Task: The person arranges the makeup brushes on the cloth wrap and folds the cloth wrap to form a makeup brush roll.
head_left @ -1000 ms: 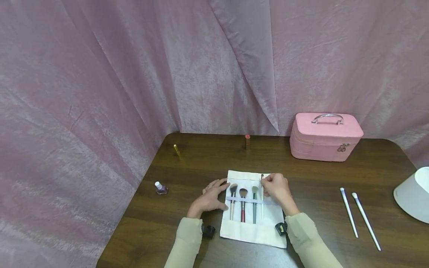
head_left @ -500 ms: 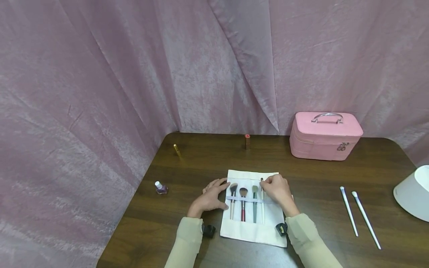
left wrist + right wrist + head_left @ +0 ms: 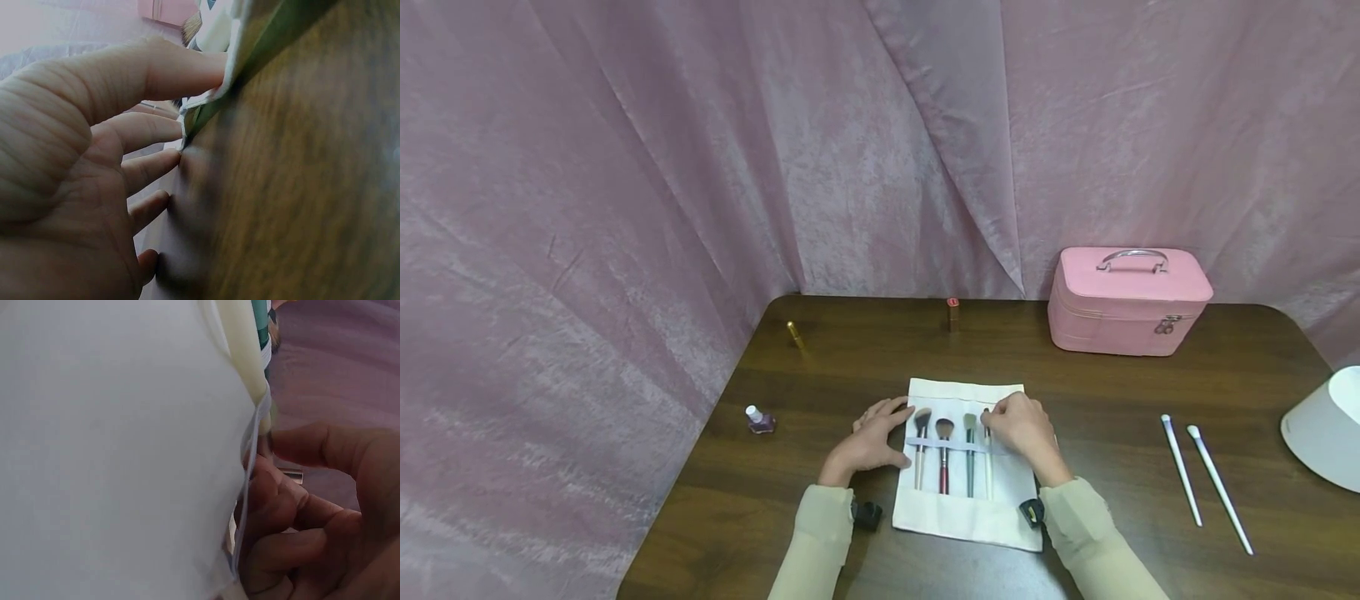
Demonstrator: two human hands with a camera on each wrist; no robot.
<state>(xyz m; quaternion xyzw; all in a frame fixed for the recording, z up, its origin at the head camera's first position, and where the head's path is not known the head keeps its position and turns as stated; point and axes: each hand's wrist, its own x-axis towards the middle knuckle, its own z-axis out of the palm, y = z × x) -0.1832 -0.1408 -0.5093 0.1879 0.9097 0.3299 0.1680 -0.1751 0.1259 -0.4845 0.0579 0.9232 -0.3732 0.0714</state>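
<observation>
at two o'clock on the brush roll (image 3: 966,523), the right hand (image 3: 1021,425) has its grip pinched on the upper end of the pale-handled brush (image 3: 988,477), which lies on the roll at three o'clock from the green brush (image 3: 970,477). the left hand (image 3: 867,442), at the roll's nine o'clock, has its grip spread, thumb touching the edge.

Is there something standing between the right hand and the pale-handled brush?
Nothing visible does: the right hand pinches the pale-handled brush near its upper end. The lavender band crosses the white cloth, just below the pinch in the head view.
</observation>
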